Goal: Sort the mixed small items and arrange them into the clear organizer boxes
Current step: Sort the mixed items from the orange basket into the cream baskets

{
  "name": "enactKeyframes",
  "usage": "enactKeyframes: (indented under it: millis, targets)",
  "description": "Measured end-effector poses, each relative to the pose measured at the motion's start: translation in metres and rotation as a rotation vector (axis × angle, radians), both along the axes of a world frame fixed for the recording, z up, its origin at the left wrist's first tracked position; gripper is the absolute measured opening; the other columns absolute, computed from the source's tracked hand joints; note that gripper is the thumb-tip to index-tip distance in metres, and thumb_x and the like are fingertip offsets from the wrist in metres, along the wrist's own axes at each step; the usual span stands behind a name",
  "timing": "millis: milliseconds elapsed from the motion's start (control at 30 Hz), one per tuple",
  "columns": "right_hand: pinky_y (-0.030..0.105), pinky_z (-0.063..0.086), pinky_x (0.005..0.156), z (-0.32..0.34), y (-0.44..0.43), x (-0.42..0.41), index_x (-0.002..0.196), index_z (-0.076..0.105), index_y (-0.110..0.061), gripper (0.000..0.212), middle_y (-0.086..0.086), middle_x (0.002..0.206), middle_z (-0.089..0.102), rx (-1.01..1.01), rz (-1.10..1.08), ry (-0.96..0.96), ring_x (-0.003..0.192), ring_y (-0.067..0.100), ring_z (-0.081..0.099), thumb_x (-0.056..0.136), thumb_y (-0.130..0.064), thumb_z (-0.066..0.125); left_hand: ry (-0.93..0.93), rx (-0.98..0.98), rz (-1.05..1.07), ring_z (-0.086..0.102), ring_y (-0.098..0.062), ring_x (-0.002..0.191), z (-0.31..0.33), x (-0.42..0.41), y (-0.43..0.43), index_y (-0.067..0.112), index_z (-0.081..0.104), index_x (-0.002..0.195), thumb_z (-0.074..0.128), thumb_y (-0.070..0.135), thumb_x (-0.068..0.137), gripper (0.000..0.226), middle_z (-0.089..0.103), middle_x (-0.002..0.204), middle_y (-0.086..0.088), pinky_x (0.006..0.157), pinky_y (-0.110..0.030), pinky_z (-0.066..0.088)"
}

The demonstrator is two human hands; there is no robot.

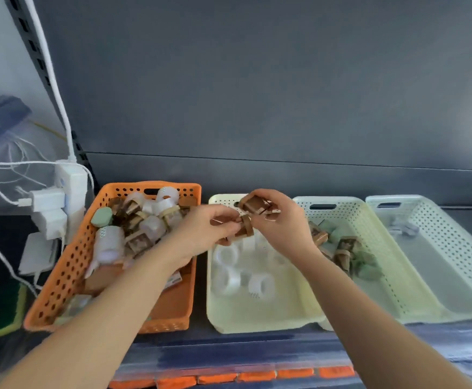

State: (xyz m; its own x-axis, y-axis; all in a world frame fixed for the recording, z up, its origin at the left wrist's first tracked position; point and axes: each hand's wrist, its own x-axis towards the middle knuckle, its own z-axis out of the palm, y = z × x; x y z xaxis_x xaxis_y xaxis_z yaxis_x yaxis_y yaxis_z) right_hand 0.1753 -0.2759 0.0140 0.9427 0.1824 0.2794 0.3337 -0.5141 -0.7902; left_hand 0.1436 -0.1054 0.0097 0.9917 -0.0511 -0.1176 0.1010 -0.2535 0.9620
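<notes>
Above the far end of the cream basket (pixel 257 322), the left hand (pixel 201 231) pinches a brown roll (pixel 245 228), the right hand (pixel 282 220) grips a second brown roll (pixel 253 206); both seem light, stiff, slick, best pinched across flat faces

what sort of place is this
Likely a stockroom or workshop shelf: a slotted metal upright, a row of perforated sorting baskets, and a power strip crowded with chargers at the left.

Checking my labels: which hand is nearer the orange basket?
Left. The left hand hovers at the right rim of the orange basket; the right hand is farther right, over the cream basket. Both hold brown items.
</notes>
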Motion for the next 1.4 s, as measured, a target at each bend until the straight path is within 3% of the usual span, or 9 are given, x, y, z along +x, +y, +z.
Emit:
enactKeyframes:
  millis: [167, 267, 367, 533, 633, 733, 833, 1133, 1400]
  targets:
    - [0.023, 0.049, 0.081, -0.004, -0.085, 0.003, 0.101, 0.064, -0.040, 0.033, -0.018, 0.097, 0.066, -0.034, -0.184, 0.023, 0.090, -0.001, 0.060, 0.072, -0.024, 0.067, -0.171, 0.193, -0.027, 0.063, -0.011, 0.091, 0.001, 0.019, -0.088, 0.021, 0.066, 0.114, 0.071, 0.015, 0.083, 0.032, 0.067, 0.099, 0.008, 0.086, -0.026, 0.050]
    - [0.019, 0.045, 0.075, -0.005, -0.137, 0.001, 0.101, 0.063, -0.039, 0.033, -0.020, 0.093, 0.062, -0.138, -0.214, 0.039, 0.088, 0.005, 0.059, 0.070, -0.029, 0.064, -0.293, 0.378, -0.078, 0.055, -0.004, 0.095, 0.001, 0.020, -0.136, 0.025, 0.064, 0.116, 0.071, 0.025, 0.082, 0.034, 0.061, 0.108, 0.012, 0.076, -0.010, 0.039]
    - [0.022, 0.044, 0.075, -0.009, -0.180, 0.003, 0.112, 0.058, -0.031, 0.040, -0.019, 0.093, 0.057, -0.377, -0.204, 0.170, 0.090, 0.012, 0.056, 0.074, -0.022, 0.061, -0.305, 0.506, -0.213, 0.055, -0.009, 0.101, -0.004, 0.018, -0.172, 0.026, 0.061, 0.118, 0.072, 0.027, 0.080, 0.039, 0.058, 0.114, 0.009, 0.085, -0.024, 0.045]
    - [0.030, 0.049, 0.074, -0.013, -0.213, 0.002, 0.121, 0.056, -0.023, 0.044, 0.002, 0.103, 0.066, -0.703, 0.067, 0.351, 0.095, 0.025, 0.060, 0.078, -0.013, 0.050, -0.274, 0.887, -0.455, 0.051, -0.015, 0.103, -0.022, 0.010, -0.206, 0.031, 0.059, 0.118, 0.072, 0.040, 0.075, 0.045, 0.050, 0.105, 0.011, 0.085, -0.029, 0.037]
    - [0.027, 0.045, 0.074, -0.022, -0.215, -0.001, 0.118, 0.059, -0.023, 0.041, -0.002, 0.106, 0.064, -0.802, 0.282, 0.415, 0.095, 0.020, 0.058, 0.078, -0.018, 0.060, -0.239, 1.065, -0.480, 0.047, -0.017, 0.105, -0.030, 0.006, -0.212, 0.031, 0.055, 0.124, 0.070, 0.057, 0.073, 0.059, 0.053, 0.115, 0.011, 0.088, -0.031, 0.031]
    - [0.027, 0.043, 0.073, -0.032, -0.214, -0.001, 0.107, 0.061, -0.022, 0.033, -0.007, 0.090, 0.058, -0.844, 0.363, 0.391, 0.085, 0.016, 0.054, 0.075, -0.026, 0.068, -0.219, 1.065, -0.473, 0.045, -0.016, 0.106, -0.033, 0.003, -0.211, 0.031, 0.052, 0.126, 0.069, 0.064, 0.069, 0.068, 0.055, 0.119, 0.011, 0.090, -0.030, 0.029]
    - [0.025, 0.042, 0.075, -0.038, -0.211, 0.002, 0.103, 0.063, -0.024, 0.030, -0.008, 0.092, 0.059, -0.851, 0.395, 0.367, 0.084, 0.014, 0.051, 0.074, -0.028, 0.069, -0.246, 1.072, -0.463, 0.045, -0.016, 0.108, -0.032, 0.000, -0.210, 0.029, 0.056, 0.123, 0.068, 0.065, 0.069, 0.067, 0.055, 0.116, 0.009, 0.090, -0.029, 0.028]
    - [0.032, 0.054, 0.079, -0.016, -0.167, 0.004, 0.100, 0.067, -0.028, 0.022, -0.009, 0.086, 0.067, -0.643, 0.335, 0.104, 0.086, 0.017, 0.063, 0.082, -0.020, 0.058, -0.397, 0.935, -0.149, 0.045, -0.006, 0.108, -0.013, -0.013, -0.165, 0.029, 0.063, 0.113, 0.065, 0.035, 0.085, 0.029, 0.055, 0.110, 0.014, 0.093, -0.026, 0.037]
    - [0.030, 0.051, 0.078, -0.007, -0.057, -0.016, 0.103, 0.067, -0.024, 0.020, -0.005, 0.098, 0.065, -0.546, 0.471, -0.083, 0.090, 0.015, 0.060, 0.087, -0.032, 0.061, -0.202, 1.122, 0.152, 0.052, -0.015, 0.105, 0.006, -0.058, -0.052, 0.025, 0.065, 0.111, 0.059, 0.030, 0.089, 0.024, 0.058, 0.110, 0.007, 0.083, -0.035, 0.047]
